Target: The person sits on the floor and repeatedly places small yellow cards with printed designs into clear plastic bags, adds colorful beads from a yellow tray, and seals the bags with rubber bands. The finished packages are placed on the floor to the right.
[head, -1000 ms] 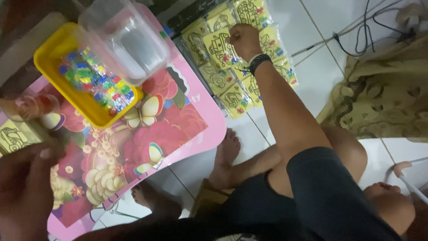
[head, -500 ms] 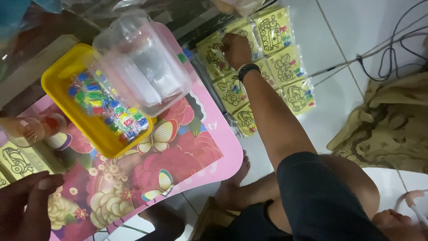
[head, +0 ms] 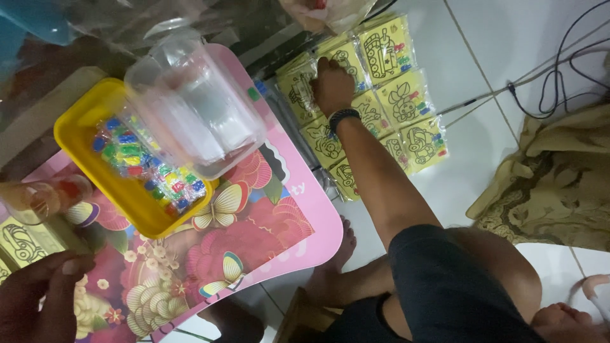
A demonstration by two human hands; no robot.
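My right hand (head: 332, 84) reaches out over the floor and rests on a spread of yellow picture packets (head: 406, 101), its fingers curled down on one near the pile's left side. A dark band is on that wrist. At the bottom left, my left hand (head: 38, 302) lies on the pink flowered table (head: 254, 241) with its fingers apart and nothing in it. It is just below a yellow picture card (head: 22, 241).
A yellow tray (head: 82, 136) of small coloured pieces stands on the table, with a clear plastic tub (head: 197, 108) lying tilted across it. A small clear jar (head: 38, 200) stands at the left. Black cables (head: 553, 70) and a brown patterned cloth (head: 553, 184) lie on the white tiles at right.
The view has swung, so the table and packets sit further right and lower. My right hand stays on the yellow packets. My left hand stays at the bottom left.
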